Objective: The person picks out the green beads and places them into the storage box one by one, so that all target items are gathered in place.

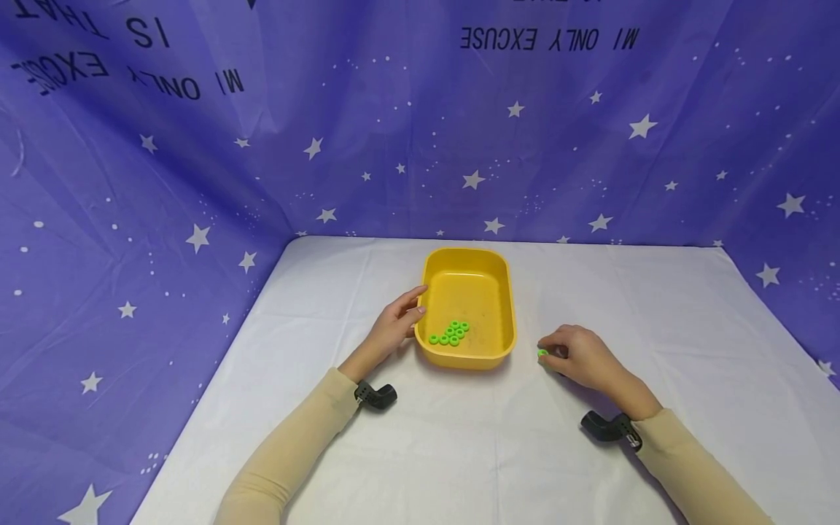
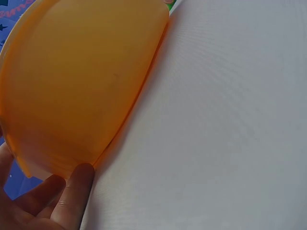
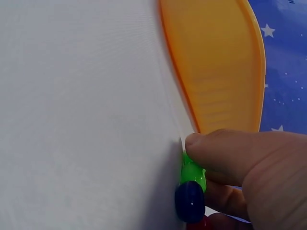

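Observation:
The yellow tray stands on the white cloth, with several small green ring-shaped beads in its near left part. At its left side, my left hand grips the rim; fingertips lie against the outer wall in the left wrist view. Right of the tray, my right hand pinches a green bead low over the cloth between thumb and finger. The right wrist view shows a dark blue bead and part of a red one just under that hand, mostly hidden from the head view.
A white cloth covers the table. Purple star-printed curtain hangs behind and along both sides. Black wrist mounts sit on both forearms, near the cloth.

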Motion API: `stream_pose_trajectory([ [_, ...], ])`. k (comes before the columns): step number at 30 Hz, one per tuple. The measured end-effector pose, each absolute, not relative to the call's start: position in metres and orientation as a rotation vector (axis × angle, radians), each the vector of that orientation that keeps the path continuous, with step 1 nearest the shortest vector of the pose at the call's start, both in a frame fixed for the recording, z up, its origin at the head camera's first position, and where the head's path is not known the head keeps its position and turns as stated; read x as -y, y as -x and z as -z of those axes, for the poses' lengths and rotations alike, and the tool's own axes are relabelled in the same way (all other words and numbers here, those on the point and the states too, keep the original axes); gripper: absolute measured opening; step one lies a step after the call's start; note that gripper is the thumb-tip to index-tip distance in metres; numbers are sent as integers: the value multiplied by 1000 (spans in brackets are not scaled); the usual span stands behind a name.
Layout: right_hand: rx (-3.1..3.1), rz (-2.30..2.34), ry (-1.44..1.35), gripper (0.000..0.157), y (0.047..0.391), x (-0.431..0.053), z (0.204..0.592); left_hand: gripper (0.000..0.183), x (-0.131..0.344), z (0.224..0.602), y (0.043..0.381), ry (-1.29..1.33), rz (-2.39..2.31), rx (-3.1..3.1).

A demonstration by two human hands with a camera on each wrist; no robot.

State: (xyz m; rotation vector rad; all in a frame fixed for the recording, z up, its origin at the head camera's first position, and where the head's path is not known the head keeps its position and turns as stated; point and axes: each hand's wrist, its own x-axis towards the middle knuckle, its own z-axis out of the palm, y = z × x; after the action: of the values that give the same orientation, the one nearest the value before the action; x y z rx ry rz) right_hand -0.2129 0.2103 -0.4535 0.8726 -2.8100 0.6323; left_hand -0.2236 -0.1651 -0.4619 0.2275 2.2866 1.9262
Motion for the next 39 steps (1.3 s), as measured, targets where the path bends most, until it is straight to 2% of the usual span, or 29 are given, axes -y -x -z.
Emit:
stream_pose_trajectory([
  [32, 2857, -613, -851, 17, 212, -210, 449, 52, 165, 463, 224, -236, -1917, -2317],
  [39, 2875, -650, -820, 20, 213, -211, 437, 52, 166, 463, 224, -232, -1921, -2305],
])
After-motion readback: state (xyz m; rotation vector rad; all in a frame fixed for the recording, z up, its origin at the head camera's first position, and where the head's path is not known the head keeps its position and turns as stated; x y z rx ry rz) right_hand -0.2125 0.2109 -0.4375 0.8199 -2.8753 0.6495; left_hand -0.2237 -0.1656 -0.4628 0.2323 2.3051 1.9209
